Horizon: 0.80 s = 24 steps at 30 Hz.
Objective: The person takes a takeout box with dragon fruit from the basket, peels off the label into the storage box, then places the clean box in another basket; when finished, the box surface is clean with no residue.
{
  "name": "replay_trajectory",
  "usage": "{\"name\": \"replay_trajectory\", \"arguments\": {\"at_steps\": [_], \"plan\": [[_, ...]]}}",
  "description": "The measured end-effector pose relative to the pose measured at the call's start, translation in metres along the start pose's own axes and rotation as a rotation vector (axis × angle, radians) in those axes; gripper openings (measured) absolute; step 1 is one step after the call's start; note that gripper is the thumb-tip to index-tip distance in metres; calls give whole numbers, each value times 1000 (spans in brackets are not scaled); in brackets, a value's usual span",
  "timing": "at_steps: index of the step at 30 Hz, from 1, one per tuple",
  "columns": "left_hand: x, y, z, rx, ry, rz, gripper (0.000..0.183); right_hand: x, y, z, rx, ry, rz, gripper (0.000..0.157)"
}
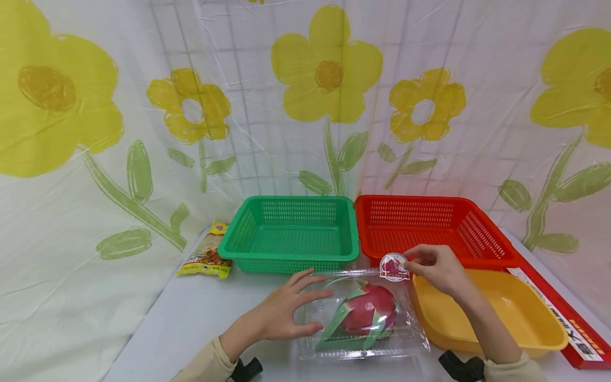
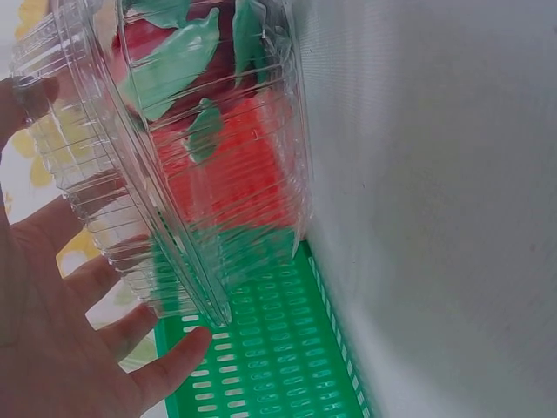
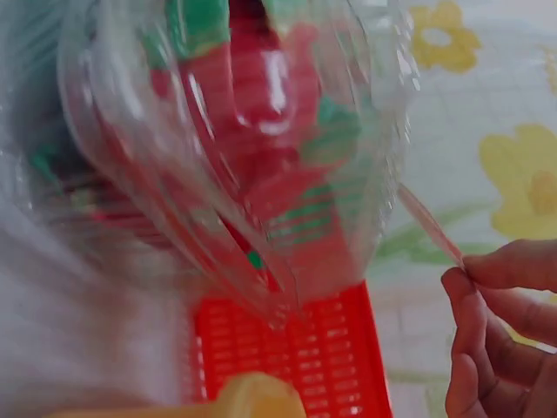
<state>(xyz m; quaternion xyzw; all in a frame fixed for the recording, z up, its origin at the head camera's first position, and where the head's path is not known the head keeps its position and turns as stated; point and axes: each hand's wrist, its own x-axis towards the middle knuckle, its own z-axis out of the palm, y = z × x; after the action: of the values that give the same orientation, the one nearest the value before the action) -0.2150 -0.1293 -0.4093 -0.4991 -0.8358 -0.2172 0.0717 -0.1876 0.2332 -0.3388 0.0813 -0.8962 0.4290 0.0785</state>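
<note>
A clear plastic clamshell box (image 1: 414, 344) lies on the table with its lid down. Inside it sits a red dragon fruit (image 1: 369, 309) with green scales. My right hand (image 1: 441, 271) pinches a round sticker (image 1: 393, 267) with a dragon fruit picture between thumb and forefinger, over the far right corner of the box. Edge-on in the right wrist view, the sticker (image 3: 431, 228) reaches the lid. With fingers spread, my left hand (image 1: 284, 309) rests along the left side of the box; in the left wrist view its fingers (image 2: 170, 366) lie close by the rim.
Behind the box stand a green basket (image 1: 291, 265) and a red basket (image 1: 382, 204). A yellow tub (image 1: 501, 297) is at right, beside a long red box (image 1: 584, 339) with a printed label. A yellow snack bag (image 1: 207, 254) leans by the green basket.
</note>
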Motion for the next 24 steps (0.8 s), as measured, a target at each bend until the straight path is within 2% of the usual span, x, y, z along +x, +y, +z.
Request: {"name": "replay_trajectory", "arguments": {"at_steps": [7, 14, 24], "plan": [[0, 0, -1, 1, -17, -12, 57, 1, 18, -20, 10, 36, 55, 29], [0, 1, -1, -3, -27, -22, 58, 4, 38, -44, 28, 38, 96, 35], [0, 4, -4, -36, -60, -57, 59, 0, 70, -77, 52, 50, 227, 50]]}}
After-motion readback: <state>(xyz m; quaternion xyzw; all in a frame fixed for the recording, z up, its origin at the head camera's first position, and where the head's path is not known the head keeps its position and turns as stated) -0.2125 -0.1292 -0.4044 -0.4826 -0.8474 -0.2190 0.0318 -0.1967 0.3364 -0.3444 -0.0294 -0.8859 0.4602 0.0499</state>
